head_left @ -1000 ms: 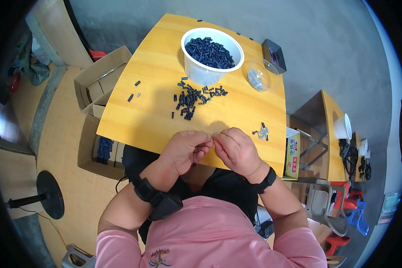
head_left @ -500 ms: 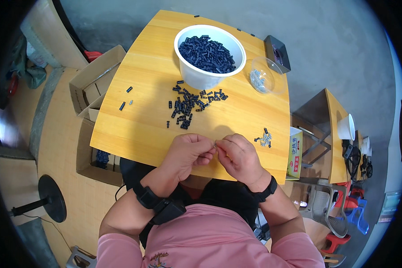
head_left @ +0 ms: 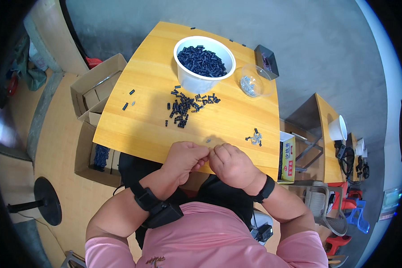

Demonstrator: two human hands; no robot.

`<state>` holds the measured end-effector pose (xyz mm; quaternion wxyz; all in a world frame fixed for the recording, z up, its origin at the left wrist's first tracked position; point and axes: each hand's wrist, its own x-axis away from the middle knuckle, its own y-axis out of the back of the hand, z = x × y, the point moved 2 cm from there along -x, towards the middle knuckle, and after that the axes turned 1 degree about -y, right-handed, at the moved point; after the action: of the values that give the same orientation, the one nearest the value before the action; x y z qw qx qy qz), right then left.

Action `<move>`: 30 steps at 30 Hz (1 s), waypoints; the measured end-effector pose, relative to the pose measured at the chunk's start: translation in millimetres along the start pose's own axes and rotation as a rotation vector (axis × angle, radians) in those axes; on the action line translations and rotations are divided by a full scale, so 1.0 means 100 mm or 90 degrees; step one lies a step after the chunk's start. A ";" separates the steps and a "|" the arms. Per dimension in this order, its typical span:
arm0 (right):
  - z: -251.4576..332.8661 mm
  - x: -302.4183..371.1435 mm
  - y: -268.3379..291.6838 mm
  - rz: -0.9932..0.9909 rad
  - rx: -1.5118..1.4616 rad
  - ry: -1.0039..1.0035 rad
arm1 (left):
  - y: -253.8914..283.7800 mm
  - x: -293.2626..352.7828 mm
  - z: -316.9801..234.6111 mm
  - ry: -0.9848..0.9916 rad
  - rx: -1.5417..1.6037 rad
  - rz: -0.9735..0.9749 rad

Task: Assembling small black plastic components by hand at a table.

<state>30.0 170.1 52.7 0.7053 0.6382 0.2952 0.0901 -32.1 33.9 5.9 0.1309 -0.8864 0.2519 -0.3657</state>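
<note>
Left hand [head_left: 183,161], right hand [head_left: 233,166] meet, both pinched; on what, I cannot tell. Small silvery piece [head_left: 208,140] lies on yellow wooden table [head_left: 140,123].

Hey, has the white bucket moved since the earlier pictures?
No; against the table, the bucket stands in the same place, beyond the loose black pieces.
</note>
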 end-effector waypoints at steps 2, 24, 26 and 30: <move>0.03 0.00 0.00 -0.003 0.021 -0.002 | -0.01 0.02 0.01 0.000 0.012 -0.005; 0.16 0.18 0.02 0.056 -0.030 0.020 | -0.06 0.11 0.34 0.044 0.119 -0.004; 0.17 0.20 0.01 0.053 -0.024 0.014 | -0.07 0.11 0.34 0.029 0.116 0.004; 0.16 0.22 0.03 0.043 -0.058 -0.017 | -0.11 0.11 0.32 0.042 0.083 0.023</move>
<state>56.5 168.2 49.3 0.7337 0.6165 0.2598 0.1188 1.2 38.6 -6.1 0.1864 -0.8586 0.2481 -0.4081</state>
